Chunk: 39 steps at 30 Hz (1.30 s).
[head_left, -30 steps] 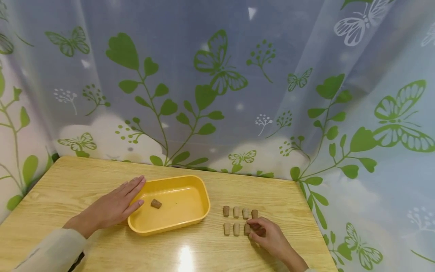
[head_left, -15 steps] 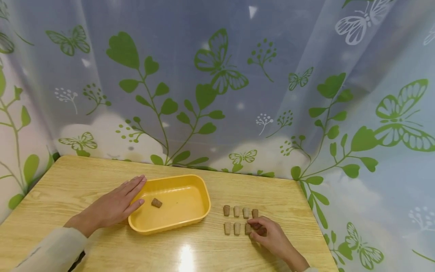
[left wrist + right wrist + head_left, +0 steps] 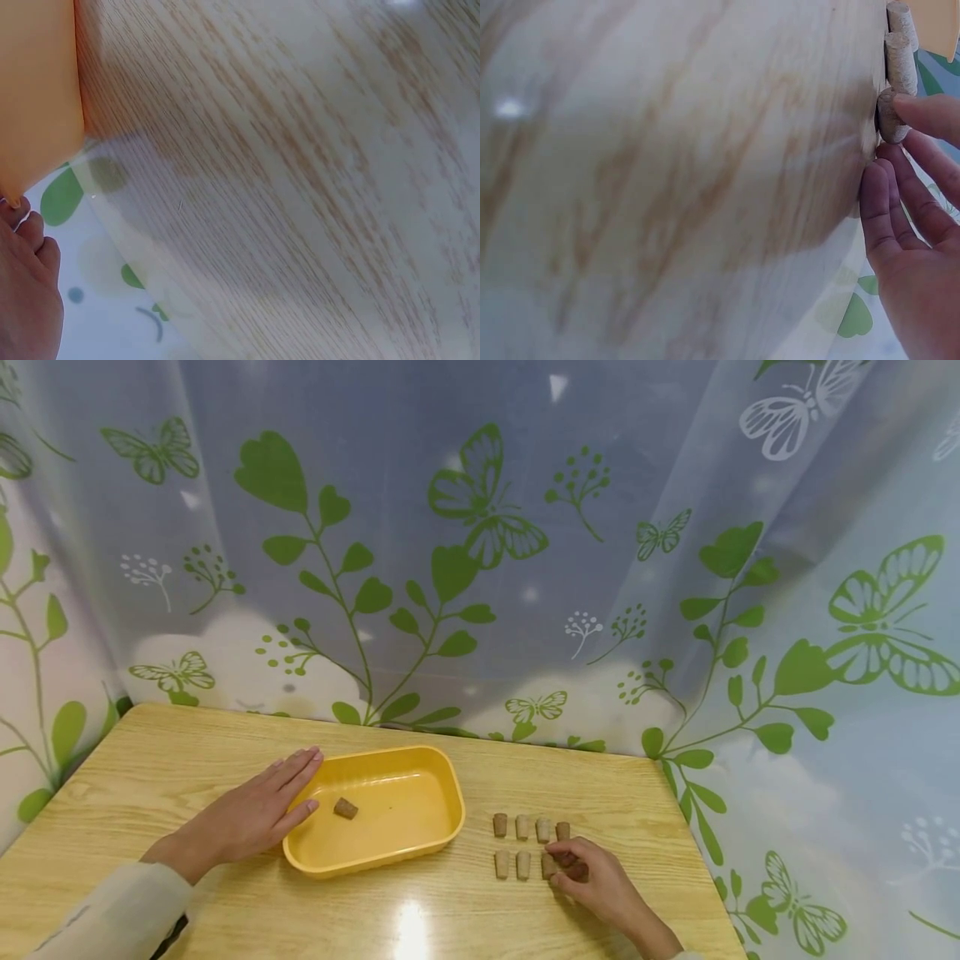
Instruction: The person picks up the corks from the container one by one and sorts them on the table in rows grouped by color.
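Observation:
My left hand (image 3: 251, 814) rests with straight fingers on the left rim of a yellow plastic tray (image 3: 408, 852); the thumb reaches over the near part of that rim. A dark brown cork stopper (image 3: 345, 808) lies on its side in the tray. To the right of the tray, tapered corks stand in two rows on the table. My right hand (image 3: 600, 881) pinches the rightmost cork (image 3: 549, 865) of the front row between thumb and index finger. In the right wrist view the thumb presses this cork (image 3: 889, 120), and the other fingers lie bent near the tabletop.
Two paler corks, a left one (image 3: 502, 864) and a middle one (image 3: 522, 865), complete the front row. Behind stands a row of several corks, with a dark one (image 3: 563, 832) at its right end. A patterned curtain (image 3: 465, 610) hangs along the back of the wooden table (image 3: 315, 918).

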{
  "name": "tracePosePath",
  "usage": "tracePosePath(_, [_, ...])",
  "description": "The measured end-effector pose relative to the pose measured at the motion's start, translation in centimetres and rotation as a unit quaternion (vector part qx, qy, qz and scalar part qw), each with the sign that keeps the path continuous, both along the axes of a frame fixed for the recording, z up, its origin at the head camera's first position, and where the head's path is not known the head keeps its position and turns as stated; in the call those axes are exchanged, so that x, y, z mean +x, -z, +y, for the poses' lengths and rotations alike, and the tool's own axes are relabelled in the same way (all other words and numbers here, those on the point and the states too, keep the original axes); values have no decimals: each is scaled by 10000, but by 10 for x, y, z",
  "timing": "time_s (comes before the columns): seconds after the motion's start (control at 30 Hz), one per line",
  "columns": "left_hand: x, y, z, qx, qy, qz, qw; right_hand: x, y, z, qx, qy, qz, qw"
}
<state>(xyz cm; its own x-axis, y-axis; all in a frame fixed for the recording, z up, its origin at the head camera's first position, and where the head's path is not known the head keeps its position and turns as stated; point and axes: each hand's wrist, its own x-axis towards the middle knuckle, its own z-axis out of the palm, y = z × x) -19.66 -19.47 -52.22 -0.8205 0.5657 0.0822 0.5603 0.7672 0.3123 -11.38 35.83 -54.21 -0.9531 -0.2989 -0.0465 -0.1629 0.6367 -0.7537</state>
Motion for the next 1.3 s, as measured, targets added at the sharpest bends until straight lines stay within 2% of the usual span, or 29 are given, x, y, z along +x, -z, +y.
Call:
tracePosePath(0.4, [1,2,-2,32,-83,-193,9998,0,2,0,16,-5,107,9999])
tracePosePath(1.0, [0,2,-1,48,-80,-204,9997,2,1,1,-39,11,199,9998])
tracePosePath(1.3, [0,2,-1,51,-89,-190,9998,2,5,-4,154,78,330,9993])
